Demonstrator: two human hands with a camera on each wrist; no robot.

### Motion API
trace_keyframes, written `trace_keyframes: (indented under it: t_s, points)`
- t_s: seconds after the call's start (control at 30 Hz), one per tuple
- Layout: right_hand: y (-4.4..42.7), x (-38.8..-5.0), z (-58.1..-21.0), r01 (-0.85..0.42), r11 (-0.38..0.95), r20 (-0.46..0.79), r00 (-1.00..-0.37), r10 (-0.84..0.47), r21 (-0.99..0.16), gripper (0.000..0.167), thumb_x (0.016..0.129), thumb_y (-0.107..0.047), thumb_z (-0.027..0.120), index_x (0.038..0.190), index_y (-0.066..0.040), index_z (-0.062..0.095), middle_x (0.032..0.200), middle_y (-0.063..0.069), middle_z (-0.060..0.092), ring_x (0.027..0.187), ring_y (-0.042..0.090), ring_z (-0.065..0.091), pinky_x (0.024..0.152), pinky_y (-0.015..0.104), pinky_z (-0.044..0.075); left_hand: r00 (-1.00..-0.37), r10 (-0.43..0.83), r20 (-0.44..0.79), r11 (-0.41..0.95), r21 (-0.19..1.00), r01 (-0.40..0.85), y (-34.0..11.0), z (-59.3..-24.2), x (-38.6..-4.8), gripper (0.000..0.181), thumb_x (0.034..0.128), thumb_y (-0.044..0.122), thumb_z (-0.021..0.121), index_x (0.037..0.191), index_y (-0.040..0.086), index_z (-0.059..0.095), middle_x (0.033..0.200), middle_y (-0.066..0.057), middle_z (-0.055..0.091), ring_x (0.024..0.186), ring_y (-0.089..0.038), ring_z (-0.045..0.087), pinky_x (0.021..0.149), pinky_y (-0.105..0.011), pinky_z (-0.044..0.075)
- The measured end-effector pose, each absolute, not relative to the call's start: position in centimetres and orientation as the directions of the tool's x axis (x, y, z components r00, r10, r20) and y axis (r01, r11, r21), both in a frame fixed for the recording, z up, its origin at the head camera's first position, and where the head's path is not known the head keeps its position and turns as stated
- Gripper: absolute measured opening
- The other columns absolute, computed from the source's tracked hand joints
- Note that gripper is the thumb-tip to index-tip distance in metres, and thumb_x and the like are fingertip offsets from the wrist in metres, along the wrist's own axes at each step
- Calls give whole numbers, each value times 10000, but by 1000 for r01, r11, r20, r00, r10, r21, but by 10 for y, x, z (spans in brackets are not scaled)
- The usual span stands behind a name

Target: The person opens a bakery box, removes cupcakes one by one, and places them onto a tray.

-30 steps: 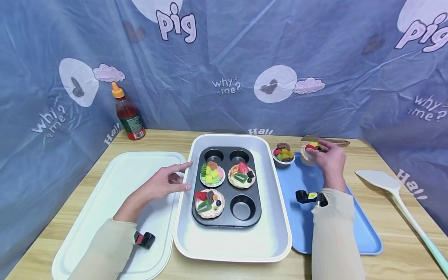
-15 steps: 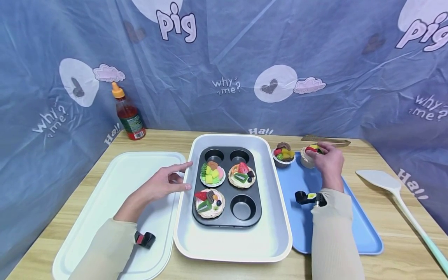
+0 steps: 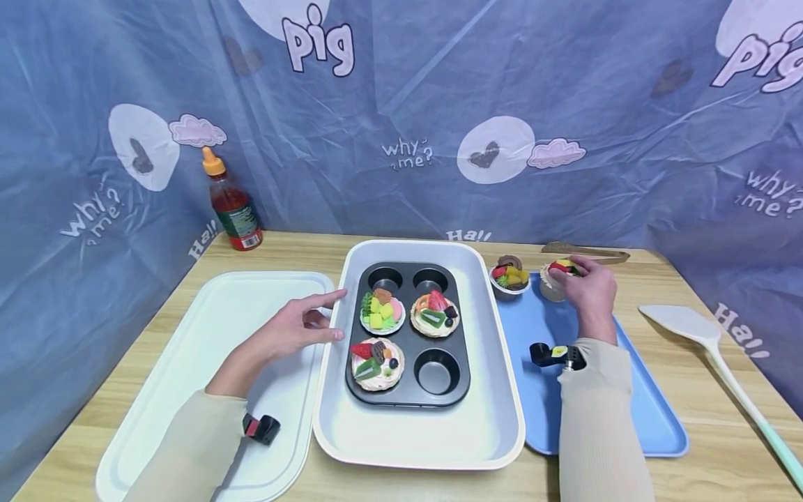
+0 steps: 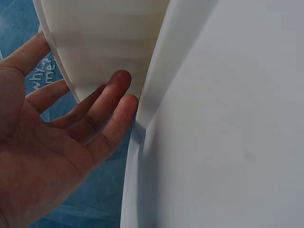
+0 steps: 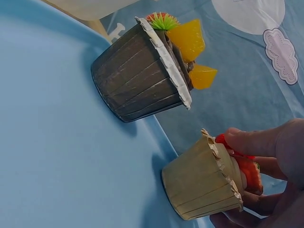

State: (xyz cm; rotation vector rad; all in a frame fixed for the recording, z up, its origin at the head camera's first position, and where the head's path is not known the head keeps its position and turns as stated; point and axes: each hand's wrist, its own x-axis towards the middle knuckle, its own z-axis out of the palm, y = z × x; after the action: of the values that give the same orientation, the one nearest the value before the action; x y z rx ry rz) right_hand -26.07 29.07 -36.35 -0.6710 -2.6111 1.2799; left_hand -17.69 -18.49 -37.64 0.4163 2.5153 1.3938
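My right hand (image 3: 592,287) pinches the top of a cream cupcake (image 3: 551,286) at the back of the blue tray (image 3: 539,348); in the right wrist view the cupcake (image 5: 202,180) stands upright on the tray under my fingers. Just left of it is a dark cupcake (image 5: 137,71) with fruit on top. The fingers of my left hand (image 3: 291,331) touch the left rim of the white deep tray (image 3: 414,436), and in the left wrist view the hand (image 4: 61,123) has its fingers spread at that rim. A muffin pan (image 3: 408,335) with several cupcakes lies inside.
A flat white tray (image 3: 251,300) lies at the left, with a sauce bottle (image 3: 235,213) behind it. At the back right are brown tongs (image 3: 586,252). A white spatula (image 3: 690,324) with a green handle end lies along the right side. Printed blue cloth hangs behind.
The right hand and the cream cupcake have come down slightly onto the back of the blue tray. My left hand stays at the rim.
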Motion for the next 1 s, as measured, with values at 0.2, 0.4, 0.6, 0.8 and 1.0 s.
trace_keyframes:
  t_s: [0.2,0.4,0.6,0.8,1.0]
  points:
    - [291,-259,-361,325,532,-56,-886,459,-782,644,958,-295,676,1523,-89,445,1519,206,458,1408,379,459,1120,488,397,-930,363,-59,504,852,143,-185,-377,-177,734,877,232,798,1510,67,464,1165,-166,615,861,-162,619,766,-286,500]
    - [295,-258,-356,346,528,-73,-880,469,-775,687,961,-342,655,1533,-51,412,1536,236,424,1415,400,444,1136,495,379,-930,363,-56,503,852,145,-185,-376,-176,727,883,222,792,1513,72,461,1189,-167,614,867,-160,623,773,-293,501]
    - [294,-254,-344,344,504,-44,-856,515,-793,666,959,-360,628,1519,-54,439,1549,194,434,1425,373,438,1149,473,365,-930,362,-59,496,857,138,-184,-377,-176,729,880,216,796,1513,76,463,1114,-160,617,847,-161,611,741,-277,484]
    - [288,-251,-325,331,422,-43,-826,562,-844,605,958,-372,634,1489,-114,500,1532,111,491,1371,248,516,1065,345,445,-937,342,-77,518,847,120,-183,-377,-176,735,876,236,800,1516,102,466,1133,-149,612,864,-175,602,743,-296,480]
    - [280,-243,-306,249,319,-8,-800,600,-914,336,931,-329,703,1253,-239,668,1100,-124,689,997,-3,591,814,157,413,-938,338,-73,514,849,119,-183,-376,-177,726,882,218,793,1516,91,463,1167,-157,602,865,-189,600,745,-312,481]
